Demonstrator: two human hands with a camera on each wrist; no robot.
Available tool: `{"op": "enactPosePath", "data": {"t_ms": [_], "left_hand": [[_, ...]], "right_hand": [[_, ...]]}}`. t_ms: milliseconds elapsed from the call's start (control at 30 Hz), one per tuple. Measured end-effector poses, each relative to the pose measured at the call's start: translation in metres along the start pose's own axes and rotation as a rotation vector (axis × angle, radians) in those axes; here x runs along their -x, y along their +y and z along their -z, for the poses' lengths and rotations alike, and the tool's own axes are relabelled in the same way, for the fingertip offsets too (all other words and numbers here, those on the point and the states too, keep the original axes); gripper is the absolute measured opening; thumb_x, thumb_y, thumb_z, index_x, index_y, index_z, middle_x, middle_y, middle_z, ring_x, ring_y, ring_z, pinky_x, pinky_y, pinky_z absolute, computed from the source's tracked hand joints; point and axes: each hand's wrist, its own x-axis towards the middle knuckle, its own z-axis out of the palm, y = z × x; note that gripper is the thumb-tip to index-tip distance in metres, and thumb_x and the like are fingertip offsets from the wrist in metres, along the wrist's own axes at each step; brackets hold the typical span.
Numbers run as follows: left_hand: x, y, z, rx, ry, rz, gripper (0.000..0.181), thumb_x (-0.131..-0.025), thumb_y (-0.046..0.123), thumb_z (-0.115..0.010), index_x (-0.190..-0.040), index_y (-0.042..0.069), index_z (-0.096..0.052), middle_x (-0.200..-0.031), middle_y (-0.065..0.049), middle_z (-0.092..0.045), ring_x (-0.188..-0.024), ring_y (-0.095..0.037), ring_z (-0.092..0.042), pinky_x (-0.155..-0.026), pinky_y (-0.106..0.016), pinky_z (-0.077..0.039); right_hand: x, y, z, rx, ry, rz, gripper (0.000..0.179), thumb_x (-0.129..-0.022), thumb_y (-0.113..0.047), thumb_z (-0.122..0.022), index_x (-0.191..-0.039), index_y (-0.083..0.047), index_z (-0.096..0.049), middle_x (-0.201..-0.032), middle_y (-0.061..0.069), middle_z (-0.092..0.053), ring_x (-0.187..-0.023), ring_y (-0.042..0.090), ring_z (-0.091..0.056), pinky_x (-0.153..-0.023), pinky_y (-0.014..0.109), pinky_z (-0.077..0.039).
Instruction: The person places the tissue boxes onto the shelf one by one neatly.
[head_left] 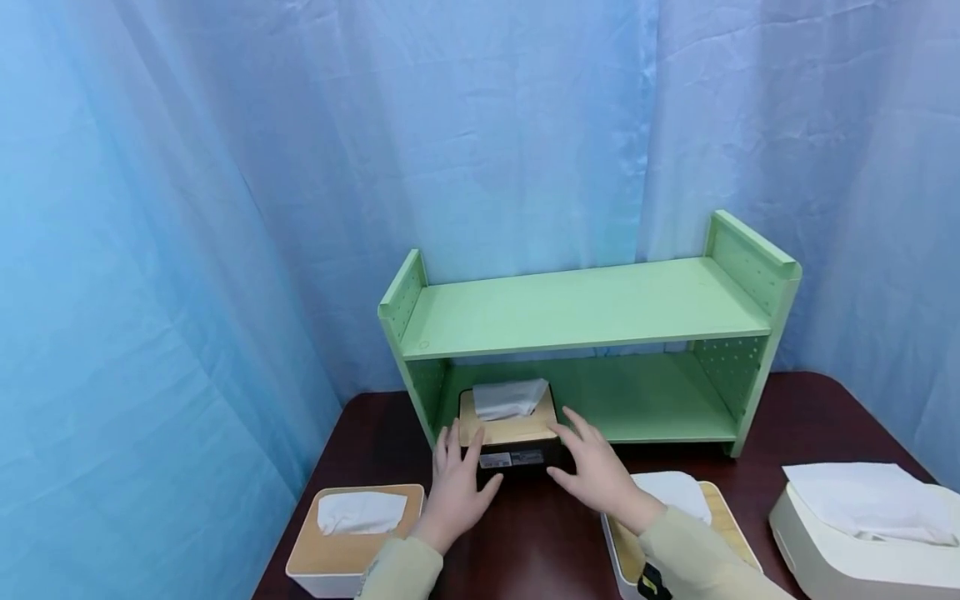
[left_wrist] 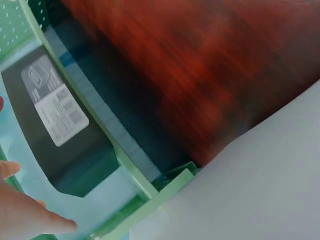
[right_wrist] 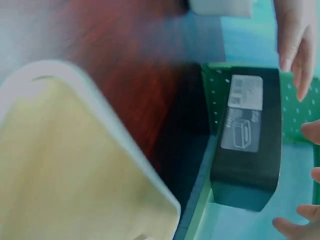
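A black tissue box with a wood-coloured lid and a white tissue poking out sits at the left end of the green rack's lower shelf. Its dark front bears a grey and white label. My left hand is at the box's front left, fingers spread and overlapping its corner in the head view. At the right side, my right hand has its fingers apart, the tips close to the box. In the right wrist view a gap shows between those fingers and the box. Neither hand grips anything.
On the dark red table, a tissue box with a tan lid stands front left. Another wood-lidded one lies partly under my right forearm, and a white tissue box stands far right. Blue curtains hang behind the rack.
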Motion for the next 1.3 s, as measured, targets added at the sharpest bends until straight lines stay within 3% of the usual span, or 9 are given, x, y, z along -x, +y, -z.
{"op": "enactPosePath", "data": {"t_ms": [167, 300, 500, 900, 1100, 1300], "left_hand": [[0.016, 0.002, -0.006, -0.129, -0.029, -0.042, 0.065, -0.090, 0.038, -0.063, -0.145, 0.012, -0.039, -0.154, -0.026, -0.016, -0.139, -0.049, -0.014, -0.106, -0.067, -0.018], [0.025, 0.003, -0.012, -0.196, -0.064, -0.048, 0.063, -0.091, 0.041, -0.059, -0.146, 0.015, -0.039, -0.155, -0.023, -0.016, -0.140, -0.049, -0.015, -0.105, -0.068, -0.017], [0.026, 0.003, -0.016, -0.235, -0.095, -0.027, 0.062, -0.093, 0.043, -0.054, -0.147, 0.019, -0.037, -0.156, -0.020, -0.015, -0.141, -0.047, -0.014, -0.106, -0.067, -0.016], [0.011, -0.004, -0.016, -0.236, -0.087, 0.017, 0.058, -0.096, 0.046, -0.048, -0.147, 0.020, -0.038, -0.157, -0.018, -0.016, -0.141, -0.047, -0.012, -0.107, -0.067, -0.011], [0.002, -0.010, -0.016, -0.292, -0.066, 0.009, 0.058, -0.096, 0.047, -0.047, -0.146, 0.019, -0.039, -0.156, -0.016, -0.020, -0.141, -0.047, -0.015, -0.108, -0.066, -0.012], [-0.008, -0.012, -0.015, -0.309, -0.091, 0.025, 0.058, -0.096, 0.048, -0.046, -0.147, 0.021, -0.038, -0.157, -0.016, -0.019, -0.140, -0.047, -0.015, -0.109, -0.064, -0.016]], "right_hand": [[0.015, 0.000, -0.009, 0.188, 0.011, 0.105, 0.061, -0.080, -0.025, -0.076, -0.134, -0.011, -0.053, -0.149, 0.022, -0.032, -0.132, 0.049, -0.032, -0.103, 0.068, -0.024], [0.021, 0.000, -0.016, 0.236, -0.019, 0.125, 0.063, -0.079, -0.030, -0.076, -0.136, -0.015, -0.052, -0.150, 0.019, -0.032, -0.136, 0.048, -0.026, -0.105, 0.068, -0.015], [0.023, 0.002, -0.022, 0.275, -0.090, 0.108, 0.063, -0.083, -0.035, -0.071, -0.140, -0.020, -0.049, -0.154, 0.015, -0.027, -0.139, 0.047, -0.020, -0.104, 0.070, -0.008], [0.009, 0.000, -0.023, 0.322, -0.106, 0.037, 0.060, -0.085, -0.040, -0.067, -0.140, -0.025, -0.048, -0.154, 0.008, -0.029, -0.140, 0.049, -0.016, -0.103, 0.073, -0.002], [-0.002, 0.003, -0.024, 0.318, -0.125, 0.008, 0.060, -0.086, -0.041, -0.066, -0.141, -0.026, -0.047, -0.155, 0.005, -0.030, -0.140, 0.049, -0.014, -0.103, 0.073, -0.001], [-0.010, 0.005, -0.026, 0.324, -0.146, -0.021, 0.063, -0.087, -0.043, -0.064, -0.144, -0.027, -0.043, -0.156, 0.004, -0.026, -0.141, 0.048, -0.013, -0.104, 0.071, 0.002]]}}
